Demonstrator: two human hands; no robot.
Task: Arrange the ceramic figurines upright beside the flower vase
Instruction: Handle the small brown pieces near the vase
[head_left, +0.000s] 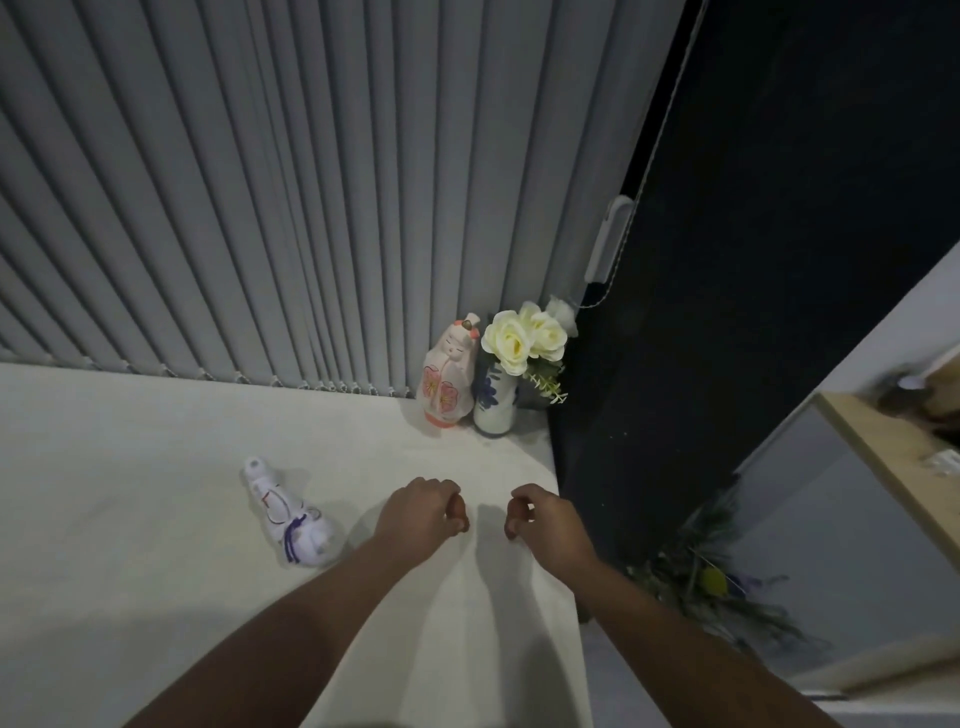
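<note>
A white and blue flower vase (493, 402) with pale yellow roses stands in the far right corner of the white table (130, 493). A pink ceramic figurine (448, 379) stands upright, touching the vase's left side. A white figurine (293, 514) with purple cord lies on its side on the table, left of my hands. My left hand (423, 512) hovers over the table just right of the lying figurine, fingers curled, holding nothing. My right hand (540, 514) is near the table's right edge, fingers curled too, with nothing in it.
Grey vertical blinds (260, 208) hang behind the table. A dark wall panel (753, 260) rises at the right with a blind cord and its white holder (608, 239). Below the table's right edge lies dried foliage (711, 577) on the floor.
</note>
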